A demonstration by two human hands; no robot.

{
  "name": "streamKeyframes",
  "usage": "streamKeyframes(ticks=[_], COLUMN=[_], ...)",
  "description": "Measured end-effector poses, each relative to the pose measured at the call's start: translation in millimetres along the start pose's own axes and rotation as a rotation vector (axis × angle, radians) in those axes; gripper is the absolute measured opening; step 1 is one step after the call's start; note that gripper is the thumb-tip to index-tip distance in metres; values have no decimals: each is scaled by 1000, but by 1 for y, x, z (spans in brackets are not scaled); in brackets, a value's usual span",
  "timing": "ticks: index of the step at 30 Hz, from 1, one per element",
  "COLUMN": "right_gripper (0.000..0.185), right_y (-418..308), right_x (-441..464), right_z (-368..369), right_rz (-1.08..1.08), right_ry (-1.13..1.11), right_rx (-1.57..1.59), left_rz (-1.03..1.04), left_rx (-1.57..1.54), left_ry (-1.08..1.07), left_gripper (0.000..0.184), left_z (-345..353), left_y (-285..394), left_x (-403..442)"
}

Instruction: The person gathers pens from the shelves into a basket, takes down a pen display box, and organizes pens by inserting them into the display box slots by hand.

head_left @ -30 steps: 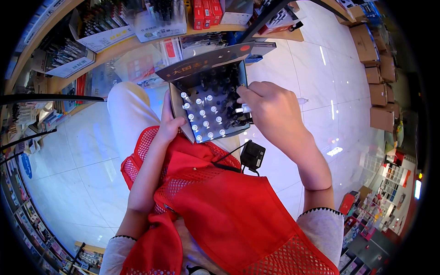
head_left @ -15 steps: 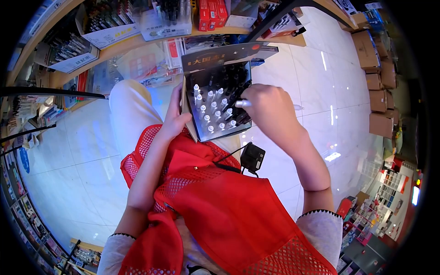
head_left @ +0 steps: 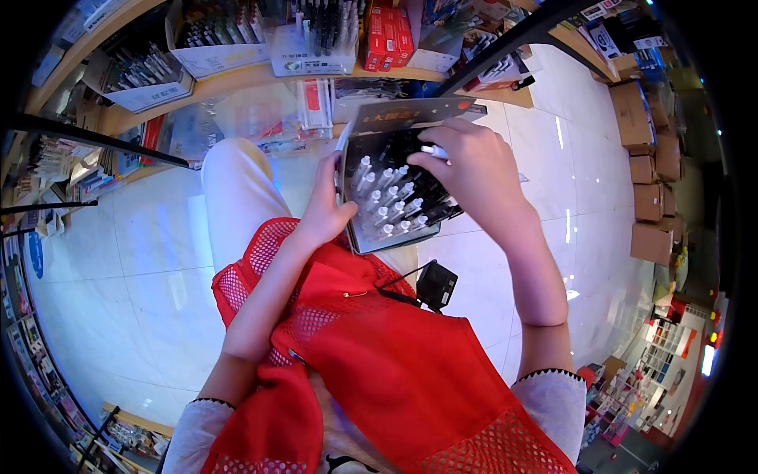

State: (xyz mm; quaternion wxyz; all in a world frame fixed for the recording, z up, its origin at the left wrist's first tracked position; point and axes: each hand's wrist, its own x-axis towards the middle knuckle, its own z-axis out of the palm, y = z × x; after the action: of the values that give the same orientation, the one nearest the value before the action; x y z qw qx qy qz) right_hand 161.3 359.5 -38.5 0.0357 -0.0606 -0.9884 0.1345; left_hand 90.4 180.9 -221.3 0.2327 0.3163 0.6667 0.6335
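Note:
An open display box (head_left: 395,242) with a dark printed back flap is tilted on my lap. Several white-topped pens (head_left: 391,196) stand in its left and front part, and black pens (head_left: 430,186) fill the right side. My left hand (head_left: 325,204) is wrapped round the box's left wall, thumb along its near edge. Above the box's back right corner, my right hand (head_left: 474,162) pinches a white pen (head_left: 433,151). Only one end of that pen shows clearly past the fingers; most of it is hidden by the hand.
Ahead is a wooden shelf (head_left: 213,88) with several boxes of pens and red cartons (head_left: 388,39). A black shelf post (head_left: 505,46) rises at the back right. Cardboard boxes (head_left: 652,197) are stacked along the right. A small black device (head_left: 436,285) hangs at my waist.
My right hand has moved up, away from me, with the white pen, toward the back of the box. The box appears slightly farther right in view, still in my left hand.

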Motion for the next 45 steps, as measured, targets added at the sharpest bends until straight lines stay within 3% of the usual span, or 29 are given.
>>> streamKeyframes(ticks=[1, 4, 8, 15, 19, 23, 30, 34, 40, 45], right_gripper=[22, 23, 21, 11, 9, 7, 9, 11, 9, 11], right_y=[-7, -26, -26, -25, -31, -26, -18, -22, -9, -2], right_x=[2, 13, 24, 11, 1, 0, 15, 18, 10, -11], right_z=[2, 29, 56, 20, 8, 9, 20, 17, 25, 15], right_rz=[-28, 15, 60, -25, -94, -391, -270, -400, -400, -274], right_ry=[110, 8, -11, 124, 117, 91, 65, 40, 190, 297], right_rx=[60, -18, 96, 174, 49, -26, 12, -8, 70, 96], left_rz=[9, 85, -66, 106, 185, 109, 118, 119, 103, -29], left_rx=[32, 170, 148, 55, 120, 12, 100, 93, 89, -40], left_ry=[7, 7, -8, 30, 14, -40, -54, -51, -103, -79], left_gripper=[77, 77, 76, 78, 78, 78, 75, 76, 79, 80], left_z=[2, 8, 11, 6, 9, 7, 9, 5, 1, 0], left_y=[3, 22, 24, 20, 25, 16, 24, 26, 16, 7], left_x=[0, 1, -3, -6, -6, -5, -1, -3, -1, -2])
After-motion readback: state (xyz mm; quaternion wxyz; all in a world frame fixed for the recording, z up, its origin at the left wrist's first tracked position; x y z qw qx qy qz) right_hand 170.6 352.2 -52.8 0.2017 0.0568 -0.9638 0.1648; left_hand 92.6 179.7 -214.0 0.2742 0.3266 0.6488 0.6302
